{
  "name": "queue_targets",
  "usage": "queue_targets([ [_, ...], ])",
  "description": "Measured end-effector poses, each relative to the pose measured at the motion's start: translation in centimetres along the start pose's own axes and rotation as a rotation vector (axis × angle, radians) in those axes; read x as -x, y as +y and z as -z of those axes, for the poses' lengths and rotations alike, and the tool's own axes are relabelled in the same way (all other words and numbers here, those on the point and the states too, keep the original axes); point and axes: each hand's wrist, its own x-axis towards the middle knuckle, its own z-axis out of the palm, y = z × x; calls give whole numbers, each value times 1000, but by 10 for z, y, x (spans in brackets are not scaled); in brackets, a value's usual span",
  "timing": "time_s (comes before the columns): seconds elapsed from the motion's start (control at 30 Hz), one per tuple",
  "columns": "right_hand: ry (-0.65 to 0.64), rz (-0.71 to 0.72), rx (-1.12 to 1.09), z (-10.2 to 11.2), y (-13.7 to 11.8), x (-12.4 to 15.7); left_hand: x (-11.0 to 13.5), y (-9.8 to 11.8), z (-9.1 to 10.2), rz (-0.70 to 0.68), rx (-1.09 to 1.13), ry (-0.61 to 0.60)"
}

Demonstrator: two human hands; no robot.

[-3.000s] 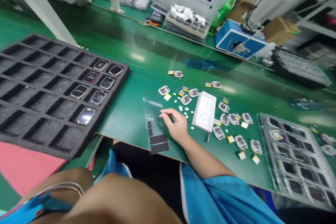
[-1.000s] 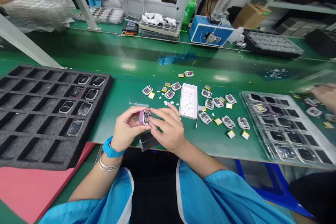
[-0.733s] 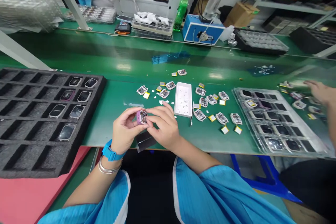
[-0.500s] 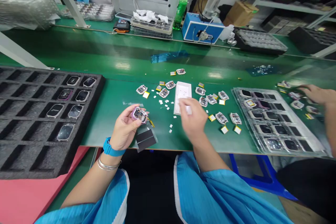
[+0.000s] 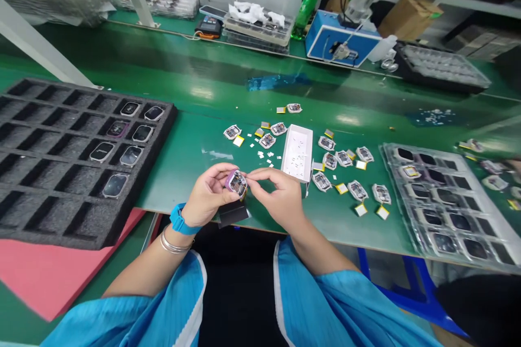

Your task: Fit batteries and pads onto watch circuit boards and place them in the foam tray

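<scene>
At left, a large, dark-grey foam tray (image 5: 163, 133) carries seven watch-like units with their faces up, judged the most finished ones here. Across the middle, many open, pale-rimmed casings (image 5: 357, 190) lie with circuitry showing, several beside yellow-edged silver cells (image 5: 382, 212); these look unfinished. At lower centre is the piece being worked on: a small purple-rimmed casing (image 5: 237, 183), its inside exposed, so judged partway along. The left hand (image 5: 205, 195) grips it; the right hand (image 5: 283, 198) brings thumb and fingertips to its edge, though whether they pinch anything is too small to tell.

The glossy green bench (image 5: 175, 190) spans the frame. A clear plastic tray (image 5: 494, 203) of dark screens sits at right; a blue-and-white box-shaped machine (image 5: 340, 40) and a green plastic bottle (image 5: 311, 0) stand upper right of centre. Right of the hands is a white rectangular box (image 5: 299, 133) holding tiny parts; small white squares (image 5: 261, 155) are scattered to its left.
</scene>
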Motion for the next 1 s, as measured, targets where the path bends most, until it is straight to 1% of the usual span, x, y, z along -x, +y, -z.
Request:
queue_targets([
  [0.17, -32, 245, 159, -1, 10, -2, 1, -2, 7, -15, -11, 45],
  [0.23, -61, 284, 200, -4, 13, -1, 1, -4, 8, -11, -11, 54],
  [0.27, -71, 265, 194, -5, 13, -1, 1, -5, 8, -8, -10, 56],
  [0.3, -73, 215, 162, -7, 14, -1, 1, -5, 8, -3, -6, 54],
  [0.33, -66, 133, 93, -8, 16, 0, 1, -4, 8, 2, 0, 49],
  [0.4, -86, -115, -171, -12, 18, 1, 1, -2, 7, 15, 20, 37],
  [0.43, -142, -266, -349, -13, 20, 2, 1, -1, 7, 20, 32, 34],
  [0.47, -226, -420, -531, -14, 22, 4, 1, 1, 8, 25, 44, 33],
  [0.53, -405, -676, -807, -14, 26, 8, 1, 5, 9, 36, 71, 38],
  [0.57, -457, -762, -879, -13, 27, 9, 0, 7, 10, 45, 84, 41],
  [0.6, -462, -812, -913, -11, 28, 11, 0, 9, 12, 58, 96, 41],
  [0.63, -433, -825, -915, -8, 28, 11, 0, 10, 13, 75, 108, 39],
  [0.7, -338, -752, -853, 0, 25, 9, 0, 11, 16, 117, 130, 28],
  [0.8, -240, -495, -645, 11, 15, 0, 0, 9, 16, 187, 166, -7],
  [0.9, -252, -245, -436, 17, 4, -14, 1, 4, 15, 227, 181, -34],
  [1.0, -318, -87, -291, 15, -1, -27, 1, -1, 15, 260, 189, -55],
])
